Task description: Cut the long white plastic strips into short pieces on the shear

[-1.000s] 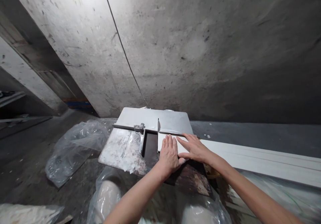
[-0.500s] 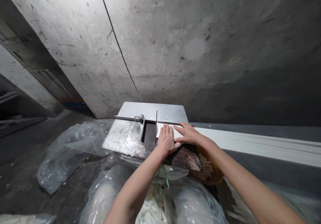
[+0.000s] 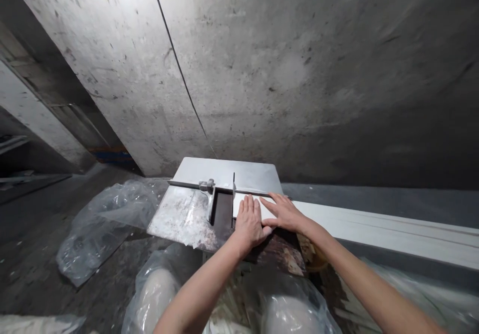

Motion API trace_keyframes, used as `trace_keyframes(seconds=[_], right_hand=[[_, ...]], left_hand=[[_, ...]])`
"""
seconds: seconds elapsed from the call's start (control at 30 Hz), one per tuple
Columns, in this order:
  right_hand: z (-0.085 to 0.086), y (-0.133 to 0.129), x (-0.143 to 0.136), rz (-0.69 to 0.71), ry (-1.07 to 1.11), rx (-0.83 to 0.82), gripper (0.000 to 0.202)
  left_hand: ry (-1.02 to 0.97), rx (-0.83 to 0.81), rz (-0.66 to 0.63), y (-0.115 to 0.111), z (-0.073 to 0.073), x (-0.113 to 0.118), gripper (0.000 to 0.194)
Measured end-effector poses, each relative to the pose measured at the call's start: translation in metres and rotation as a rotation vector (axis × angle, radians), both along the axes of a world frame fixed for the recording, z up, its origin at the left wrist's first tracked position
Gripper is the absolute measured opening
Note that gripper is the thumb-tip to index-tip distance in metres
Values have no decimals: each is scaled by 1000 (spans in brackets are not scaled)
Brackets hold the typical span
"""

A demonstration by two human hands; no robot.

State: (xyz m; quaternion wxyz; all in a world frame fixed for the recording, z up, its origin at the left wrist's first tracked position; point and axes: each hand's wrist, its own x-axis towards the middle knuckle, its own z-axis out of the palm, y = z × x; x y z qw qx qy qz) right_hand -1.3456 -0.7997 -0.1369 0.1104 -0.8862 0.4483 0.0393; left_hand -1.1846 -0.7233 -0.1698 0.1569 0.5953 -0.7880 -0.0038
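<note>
Both hands rest on long white strips [image 3: 359,224] that run from the saw table [image 3: 179,214] out to the right edge. My left hand [image 3: 250,224] lies flat on their left end, fingers stretched forward, just right of the thin upright blade [image 3: 234,194]. Beside it, my right hand [image 3: 285,214] presses on the strips with fingers spread, its fingertips near the left hand's. A metal stop [image 3: 209,197] stands left of the blade, next to a dark slot. The undersides of both palms are hidden.
A concrete wall [image 3: 262,75] rises behind the table. Clear plastic sheeting [image 3: 108,219] lies on the floor at the left. Plastic covers the person's knees [image 3: 155,294] below the table. A yellowish basin [image 3: 316,259] sits under the right side.
The sliding table part, the strips and both hands have shifted slightly nearer, lower in view. The near edge of the table now hides the green strands seen earlier.
</note>
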Motion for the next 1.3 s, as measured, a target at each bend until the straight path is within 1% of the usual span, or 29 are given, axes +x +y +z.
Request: trace_keyframes(seconds=[0.13,0.27,0.4,0.57,0.67,0.77,0.87,1.03,1.13,1.23,1.3], right_hand=[[-1,34,-1,-1,5,11,84],[2,52,-2,4,-5,21,83],[4,54,-2,17,3,30,85],[4,52,0,25,24,-23,83],[3,48,0,31,26,-51,82],[2,35,1,24,39,-62,83],[3,13,4,8,52,-50,84],[4,-32,8,-12,49,-11,87],[4,-53,9,-30,30,11,88],[7,-62,10,-39,21,19,88],[8,-61,9,-48,24,17,86]], left_hand=[[16,36,-5,34,-1,-2,86],[11,52,1,52,-1,-5,86],[22,47,11,57,-1,-5,84],[11,45,-3,52,0,-2,87],[10,38,0,45,-1,-1,89],[7,22,-8,32,-2,1,90],[-6,-3,-8,10,-3,3,89],[-25,-32,9,-34,-3,6,87],[-31,-38,20,-55,-2,6,85],[-32,-26,27,-66,2,6,85],[-26,-21,31,-66,4,5,85]])
